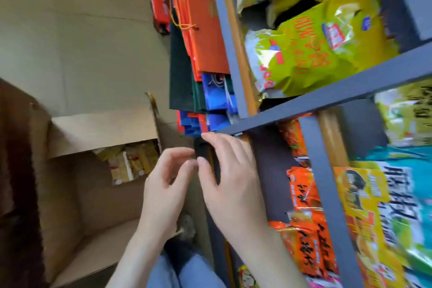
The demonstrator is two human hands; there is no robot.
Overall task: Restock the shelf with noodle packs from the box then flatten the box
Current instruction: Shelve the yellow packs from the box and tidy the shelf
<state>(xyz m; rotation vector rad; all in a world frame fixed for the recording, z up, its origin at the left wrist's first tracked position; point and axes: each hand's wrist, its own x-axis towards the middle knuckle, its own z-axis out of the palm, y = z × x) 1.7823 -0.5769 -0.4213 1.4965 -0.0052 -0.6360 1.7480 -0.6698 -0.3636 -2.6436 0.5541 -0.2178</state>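
Blurrily, left hand (167,182) loose, empty, right hand (231,177) grip unclear, box (102,128) half hiding noodle packs (131,161).

The right hand (231,177) lies with straight fingers against a dark upright (204,149) of the grey shelf (327,98). The left hand (163,184) is loosely curled and empty beside it. The open box (102,128) holds yellow noodle packs (131,161).
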